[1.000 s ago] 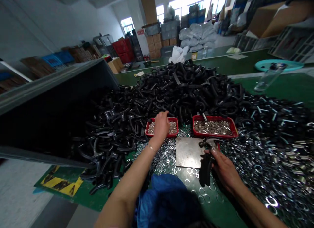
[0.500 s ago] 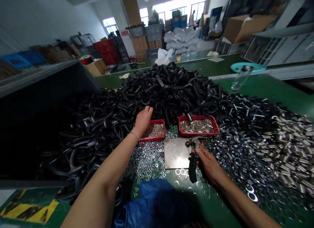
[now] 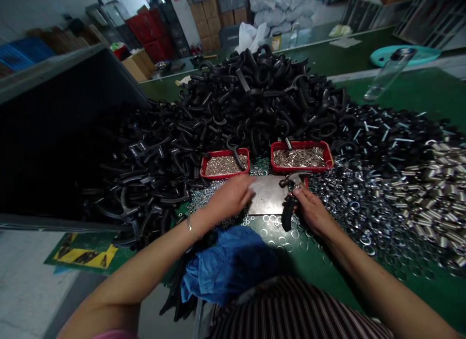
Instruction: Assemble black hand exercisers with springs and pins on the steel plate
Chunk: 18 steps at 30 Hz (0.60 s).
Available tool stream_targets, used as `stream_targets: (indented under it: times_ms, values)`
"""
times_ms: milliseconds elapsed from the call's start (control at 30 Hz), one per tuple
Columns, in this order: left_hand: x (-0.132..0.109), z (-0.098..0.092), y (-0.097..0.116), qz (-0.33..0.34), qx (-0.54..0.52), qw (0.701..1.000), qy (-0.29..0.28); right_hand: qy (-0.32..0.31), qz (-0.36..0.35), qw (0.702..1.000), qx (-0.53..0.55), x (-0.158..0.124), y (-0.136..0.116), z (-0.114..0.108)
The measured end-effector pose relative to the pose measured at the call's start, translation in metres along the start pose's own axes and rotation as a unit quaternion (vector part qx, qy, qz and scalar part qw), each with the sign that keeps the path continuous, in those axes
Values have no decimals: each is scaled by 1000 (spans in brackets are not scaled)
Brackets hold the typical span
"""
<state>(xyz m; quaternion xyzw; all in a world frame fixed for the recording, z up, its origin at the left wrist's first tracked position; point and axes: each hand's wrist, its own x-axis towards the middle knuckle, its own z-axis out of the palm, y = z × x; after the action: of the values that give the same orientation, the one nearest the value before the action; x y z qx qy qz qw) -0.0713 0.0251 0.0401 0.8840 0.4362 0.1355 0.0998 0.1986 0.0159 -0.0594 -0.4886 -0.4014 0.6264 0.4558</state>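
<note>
My right hand (image 3: 312,209) is shut on a black curved fitting with a metal head (image 3: 290,203), held just right of a scuffed steel plate (image 3: 267,195). My left hand (image 3: 231,198) reaches to the plate's left edge with its fingers together; anything small in them is hidden. Behind it stands a red tray of small silver parts (image 3: 224,163), with a black U-shaped piece (image 3: 236,157) on its rim. A second red tray of metal pins (image 3: 301,156) sits farther right. Loose steel washers (image 3: 364,208) cover the bench around my right hand.
A large heap of black U-shaped parts (image 3: 247,101) rises behind the trays. Metal sleeves (image 3: 437,193) lie at right, a blue cloth (image 3: 229,263) at my front, and a dark bin (image 3: 54,135) at left. A glass bottle (image 3: 389,74) lies on the green bench (image 3: 407,93).
My left hand has moved from the left tray down to the plate's edge. A black piece now rests on that tray's rim. The view has tilted downward, and my right hand keeps its hold.
</note>
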Motion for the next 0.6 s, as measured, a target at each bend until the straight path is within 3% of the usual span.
stream_targets:
  times_ms: [67, 100, 200, 267, 367, 433, 500, 600]
  values:
    - [-50, 12, 42, 18, -59, 990, -126, -2, -3, 1000, -4, 0, 0, 0]
    - [-76, 21, 60, -1, -60, 986, -153, -4, -3, 1000, -5, 0, 0, 0]
    - [-138, 60, 95, -90, -33, 981, -169, -3, -2, 1000, -14, 0, 0, -1]
    - [-156, 93, 108, -107, -55, 973, -196, -1, -5, 1000, -28, -1, 1, 0]
    - [-148, 135, 122, -76, -161, 957, -230, 2, -19, 998, -53, -2, 0, 1]
    - [-131, 146, 129, -60, -240, 938, -243, 2, -24, 998, -61, -4, -3, 2]
    - [-115, 138, 132, -46, -307, 920, -240, 2, -22, 998, -61, -5, -6, 3]
    - [-100, 102, 126, -6, -385, 895, -226, -1, -18, 998, -61, -7, -10, 4]
